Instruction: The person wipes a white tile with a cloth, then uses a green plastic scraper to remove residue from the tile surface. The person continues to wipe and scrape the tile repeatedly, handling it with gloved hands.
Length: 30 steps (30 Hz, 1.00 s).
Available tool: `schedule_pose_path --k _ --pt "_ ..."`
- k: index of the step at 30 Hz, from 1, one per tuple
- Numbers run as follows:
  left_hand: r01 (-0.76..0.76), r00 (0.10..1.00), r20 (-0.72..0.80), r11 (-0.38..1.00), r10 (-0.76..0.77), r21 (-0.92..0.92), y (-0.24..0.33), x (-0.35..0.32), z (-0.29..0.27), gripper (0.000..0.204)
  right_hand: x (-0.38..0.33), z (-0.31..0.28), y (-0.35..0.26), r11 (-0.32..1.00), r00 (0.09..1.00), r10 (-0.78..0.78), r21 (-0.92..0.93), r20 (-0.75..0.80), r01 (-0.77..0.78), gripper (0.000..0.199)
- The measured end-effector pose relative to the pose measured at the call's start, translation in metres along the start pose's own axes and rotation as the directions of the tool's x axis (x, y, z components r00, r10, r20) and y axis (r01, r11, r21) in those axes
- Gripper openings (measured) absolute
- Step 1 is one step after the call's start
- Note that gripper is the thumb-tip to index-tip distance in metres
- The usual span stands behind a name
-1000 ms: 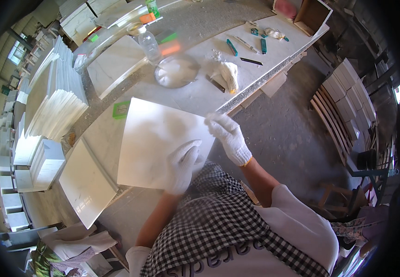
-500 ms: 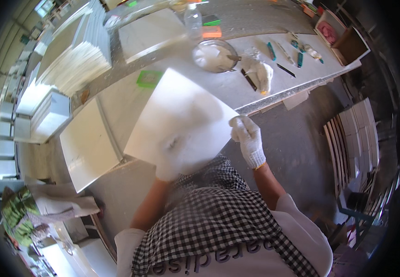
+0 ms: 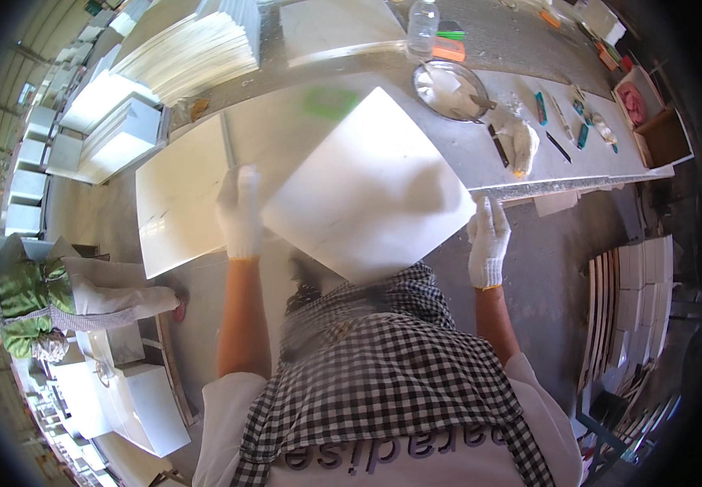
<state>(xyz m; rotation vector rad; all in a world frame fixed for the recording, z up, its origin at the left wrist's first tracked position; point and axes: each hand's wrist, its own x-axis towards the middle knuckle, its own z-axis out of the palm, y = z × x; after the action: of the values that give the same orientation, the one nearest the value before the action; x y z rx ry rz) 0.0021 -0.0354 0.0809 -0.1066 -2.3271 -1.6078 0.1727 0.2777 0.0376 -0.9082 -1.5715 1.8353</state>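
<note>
A square, glossy white tile (image 3: 367,187) with faint grey marks is held cornerwise in front of my checked apron. My left hand (image 3: 241,215), in a white knitted glove and slightly blurred, is at its left corner. At the opposite corner my right hand (image 3: 489,239), gloved likewise, grips with the fingers pointing away from me. The tile's underside is hidden. Left of my left hand, another white tile (image 3: 179,195) lies over the table's near edge. A blurred green block (image 3: 330,101) is behind the held tile.
On the worktable (image 3: 480,154) are a metal bowl of white material (image 3: 452,91), a crumpled glove (image 3: 523,146), knives (image 3: 541,107) and a clear bottle (image 3: 422,28). Tile stacks (image 3: 197,49) stand far left. A pallet of tiles (image 3: 635,300) is at right; a person in green (image 3: 34,296) bends at left.
My left hand has moved from the tile's near edge to its left corner. The tile has turned and shifted rightward in view. The whole view has also swung left.
</note>
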Motion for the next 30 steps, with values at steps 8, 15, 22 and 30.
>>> schedule_pose_path --k 8,15,22,30 --pt "0.098 0.995 -0.034 0.912 -0.092 0.398 -0.002 0.0 -0.003 0.038 0.007 -0.011 0.009 0.998 0.998 -0.046 -0.047 0.045 0.048 0.028" --pt "0.138 0.988 -0.092 0.967 -0.121 0.215 -0.009 -0.012 0.012 0.044 0.012 -0.001 0.007 0.999 0.988 -0.044 -0.024 -0.147 0.041 0.036" --pt "0.061 0.997 -0.055 0.987 -0.054 0.147 -0.008 -0.015 0.016 0.042 0.009 -0.005 0.012 0.992 0.993 -0.121 -0.041 0.001 0.121 0.043" --pt "0.008 0.998 0.069 0.999 -0.011 0.045 -0.02 -0.011 0.009 0.05 0.01 -0.006 0.008 0.988 0.992 -0.106 -0.102 0.071 0.113 0.045"
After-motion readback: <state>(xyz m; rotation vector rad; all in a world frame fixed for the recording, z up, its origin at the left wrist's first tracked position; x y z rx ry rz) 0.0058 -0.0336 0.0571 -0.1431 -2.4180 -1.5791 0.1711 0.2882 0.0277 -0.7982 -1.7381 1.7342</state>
